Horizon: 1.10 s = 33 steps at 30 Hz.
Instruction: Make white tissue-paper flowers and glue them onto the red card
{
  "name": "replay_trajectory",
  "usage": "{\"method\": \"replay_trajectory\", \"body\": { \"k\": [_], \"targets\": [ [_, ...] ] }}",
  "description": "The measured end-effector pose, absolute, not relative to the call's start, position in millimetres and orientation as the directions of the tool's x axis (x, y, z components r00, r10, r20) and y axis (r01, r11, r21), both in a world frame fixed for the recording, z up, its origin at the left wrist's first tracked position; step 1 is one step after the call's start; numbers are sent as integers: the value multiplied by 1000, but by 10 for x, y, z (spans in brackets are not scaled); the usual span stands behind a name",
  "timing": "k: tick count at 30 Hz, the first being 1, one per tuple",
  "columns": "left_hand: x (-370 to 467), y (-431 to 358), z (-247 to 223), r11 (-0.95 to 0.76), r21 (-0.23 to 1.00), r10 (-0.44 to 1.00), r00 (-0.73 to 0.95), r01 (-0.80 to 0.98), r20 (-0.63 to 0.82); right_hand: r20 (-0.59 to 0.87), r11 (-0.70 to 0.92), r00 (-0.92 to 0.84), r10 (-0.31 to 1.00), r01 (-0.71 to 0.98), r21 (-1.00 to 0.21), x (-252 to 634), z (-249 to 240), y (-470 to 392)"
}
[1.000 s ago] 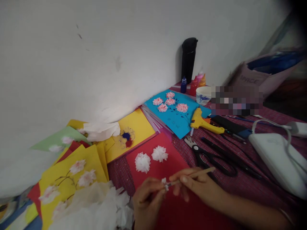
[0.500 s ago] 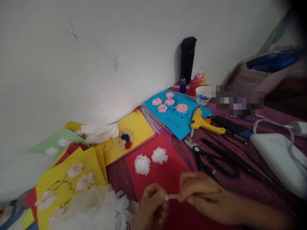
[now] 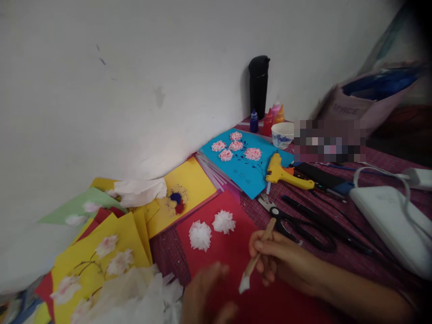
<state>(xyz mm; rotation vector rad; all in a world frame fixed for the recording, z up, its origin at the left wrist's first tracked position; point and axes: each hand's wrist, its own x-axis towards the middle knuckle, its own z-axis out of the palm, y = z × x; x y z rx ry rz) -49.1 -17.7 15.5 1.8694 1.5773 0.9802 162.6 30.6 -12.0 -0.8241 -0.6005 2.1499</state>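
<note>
My right hand [image 3: 281, 254] pinches a flat wooden stick [image 3: 268, 230], held at a slant. At its lower end is a small piece of white tissue paper [image 3: 244, 283]. Left of the stick, my left hand [image 3: 204, 292] is blurred, with its fingers apart and nothing visible in them. Both hands are above a red card [image 3: 232, 258]. Two white tissue flowers [image 3: 200, 235] lie on the card's far part. A heap of white tissue pieces [image 3: 145, 292] lies to the left of my left hand.
Black-handled scissors [image 3: 303, 231] and a yellow glue gun [image 3: 286, 177] lie right of the card. Behind are a blue flower card [image 3: 251, 182], a bowl [image 3: 282, 135] and a black bottle [image 3: 259, 87]. A white power strip [image 3: 388, 225] sits right; yellow cards [image 3: 84, 265] overlap left.
My hands have come apart. The stick has swung from nearly level to slanting, white paper at its lower end. My left hand's fingers have opened away from the tip.
</note>
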Motion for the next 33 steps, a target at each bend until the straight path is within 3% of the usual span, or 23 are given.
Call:
{"method": "replay_trajectory", "body": {
  "k": [2, 7, 10, 16, 21, 27, 33],
  "targets": [
    [-450, 66, 164, -163, 656, 986, 104, 737, 128, -353, -548, -452, 819, -436, -714, 1652, -152, 373],
    [-223, 490, 24, -257, 274, 966, 252, 927, 53, -273, -394, -353, 895, -337, -855, 1678, -204, 483],
    [-106, 525, -78, -215, 182, 977, 212, 959, 40, -243, -320, -316, 917, -221, -922, 1673, -207, 482],
    [-104, 573, -178, -112, 446, 990, 136, 888, -22, -192, -208, -277, 941, -27, -978, 1637, -222, 469],
    [-211, 702, -228, -89, 566, 993, 118, 820, -14, -86, -75, -273, 958, 51, -996, 1599, -139, 478],
    [-260, 813, -280, -70, 664, 994, 108, 744, -17, 1, 38, -265, 964, 133, -990, 1550, -152, 453],
    [-273, 808, -291, -66, 692, 993, 112, 719, -22, 1, 52, -269, 963, 184, -981, 1540, -197, 446]
  ]
}}
